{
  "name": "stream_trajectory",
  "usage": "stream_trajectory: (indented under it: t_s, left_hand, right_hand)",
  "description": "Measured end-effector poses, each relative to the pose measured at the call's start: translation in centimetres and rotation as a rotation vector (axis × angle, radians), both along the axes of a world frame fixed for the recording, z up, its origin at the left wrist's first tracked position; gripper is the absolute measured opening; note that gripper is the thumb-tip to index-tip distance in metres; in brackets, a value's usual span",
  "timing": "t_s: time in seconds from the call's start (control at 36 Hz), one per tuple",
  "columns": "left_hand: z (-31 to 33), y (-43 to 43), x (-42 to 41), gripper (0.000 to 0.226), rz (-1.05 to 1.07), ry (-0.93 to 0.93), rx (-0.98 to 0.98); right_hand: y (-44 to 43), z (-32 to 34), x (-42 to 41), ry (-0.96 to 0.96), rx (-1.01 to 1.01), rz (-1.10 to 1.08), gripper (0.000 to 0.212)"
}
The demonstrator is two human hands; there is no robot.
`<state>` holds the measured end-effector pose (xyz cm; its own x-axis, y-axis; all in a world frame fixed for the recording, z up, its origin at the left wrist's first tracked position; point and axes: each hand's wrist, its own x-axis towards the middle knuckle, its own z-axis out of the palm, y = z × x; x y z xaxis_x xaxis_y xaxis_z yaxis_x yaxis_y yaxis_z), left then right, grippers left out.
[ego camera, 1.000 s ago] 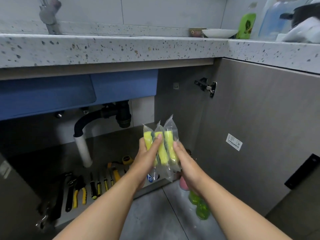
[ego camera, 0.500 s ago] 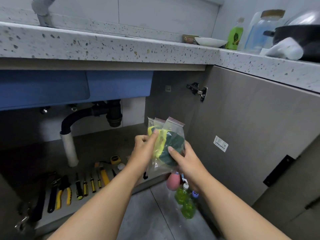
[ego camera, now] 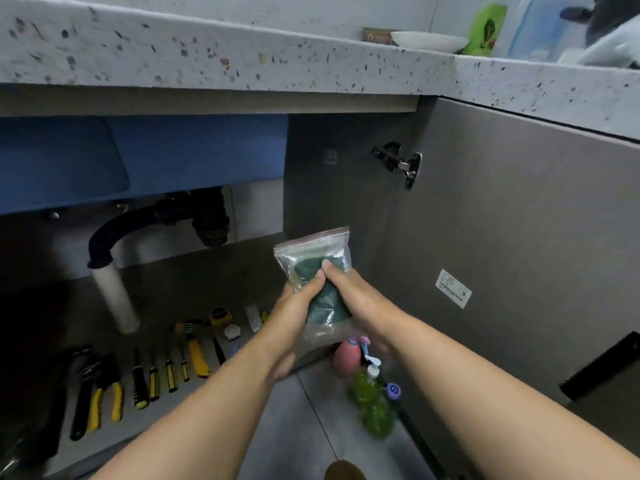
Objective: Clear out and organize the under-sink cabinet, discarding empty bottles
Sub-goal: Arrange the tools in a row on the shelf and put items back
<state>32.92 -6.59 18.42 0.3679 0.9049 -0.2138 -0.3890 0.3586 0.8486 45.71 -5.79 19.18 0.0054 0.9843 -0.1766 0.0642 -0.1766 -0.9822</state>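
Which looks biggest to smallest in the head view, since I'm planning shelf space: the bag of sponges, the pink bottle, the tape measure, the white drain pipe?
1. White drain pipe
2. Bag of sponges, partly covered by both hands
3. Pink bottle, partly hidden
4. Tape measure

The bag is held nearer the camera, so its lead over the bottle is unsure.

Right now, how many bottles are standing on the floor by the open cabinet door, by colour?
Pink bottle: 1
Green bottles: 2
Total: 3
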Motion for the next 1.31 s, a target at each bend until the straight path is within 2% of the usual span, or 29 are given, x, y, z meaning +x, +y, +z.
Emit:
stream_trajectory:
  t_s: [0.19,0.33,0.36,0.42,0.5,0.72,0.86,0.94,1.03,1.08,1.14,1.22,1.31]
  left_hand:
    - [-5.6,7.6,-0.9,0.037,-0.185,0.137,-0.120]
    - [-9.9,11.5,-2.0,0.033,-0.025,0.235,-0.192]
    - [-10.9,12.8,-1.8,0.033,0.006,0.255,-0.210]
    - [-12.6,15.2,-1.3,0.031,0.060,0.292,-0.239]
    - [-15.1,19.1,0.7,0.033,0.094,0.296,-0.296]
    - [-18.9,26.5,6.2,0.036,0.120,0.346,-0.263]
    - [-22.3,30.0,8.1,0.030,0.121,0.425,-0.325]
    - [-24.3,31.6,8.2,0.043,0.092,0.426,-0.348]
    - [-26.2,32.7,7.8,0.047,0.195,0.393,-0.309]
    - [-26.8,32.8,7.5,0.047,0.274,0.475,-0.256]
    - [-27.1,32.5,7.4,0.044,0.286,0.545,-0.208]
    - [-27.2,32.1,7.9,0.026,0.266,0.600,-0.104]
    - [-27.0,32.3,8.6,0.030,0.245,0.658,-0.053]
  right_hand:
    - [7.1,-5.1,1.2,-0.078,-0.083,-0.027,0.054]
    - [9.3,-8.0,1.9,-0.012,-0.155,-0.146,0.064]
    - [10.0,-9.1,2.4,-0.020,-0.170,-0.193,0.063]
    - [10.8,-11.4,3.4,-0.045,-0.192,-0.257,0.042]
    - [11.5,-15.8,4.5,-0.017,-0.295,-0.243,0.026]
    - [14.0,-23.1,6.1,0.120,-0.459,-0.132,0.020]
    - [15.7,-26.0,5.7,0.217,-0.445,-0.193,0.019]
    - [16.0,-27.2,5.7,0.232,-0.422,-0.242,0.016]
    - [15.8,-28.3,6.2,0.240,-0.424,-0.258,0.017]
    - [16.0,-28.8,6.4,0.286,-0.414,-0.284,0.021]
    - [16.3,-29.1,6.4,0.322,-0.405,-0.311,0.028]
    - [16.9,-29.5,6.2,0.298,-0.384,-0.346,0.031]
    - [17.1,-29.5,5.8,0.213,-0.359,-0.340,0.030]
